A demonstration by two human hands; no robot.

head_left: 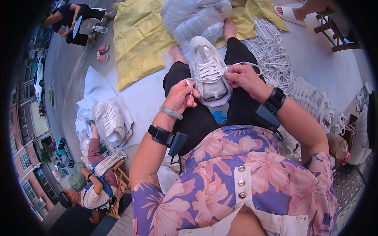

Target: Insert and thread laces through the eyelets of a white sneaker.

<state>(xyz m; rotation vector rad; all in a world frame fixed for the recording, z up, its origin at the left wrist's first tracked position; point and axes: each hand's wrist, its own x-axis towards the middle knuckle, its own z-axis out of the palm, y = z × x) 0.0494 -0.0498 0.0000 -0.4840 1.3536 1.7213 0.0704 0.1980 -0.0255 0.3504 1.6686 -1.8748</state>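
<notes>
A white sneaker (215,91) rests between my thighs, its toe pointing away from me. White shoelace (210,72) crosses its front in several rows. My left hand (182,95) is closed in a pinch on one lace end at the shoe's left side. On the other side my right hand (247,80) pinches the other lace end near the top eyelets, and a loop of lace curves out past its knuckles. Both lace ends run from the shoe's opening to my fingers.
Loose white laces (271,55) lie heaped at the right, with a row of white shoes (315,103) below. Clear plastic bags (197,17) sit on a yellow sheet (138,43) ahead. Another person (94,190) sits at the lower left beside stacked white shoe parts (111,121).
</notes>
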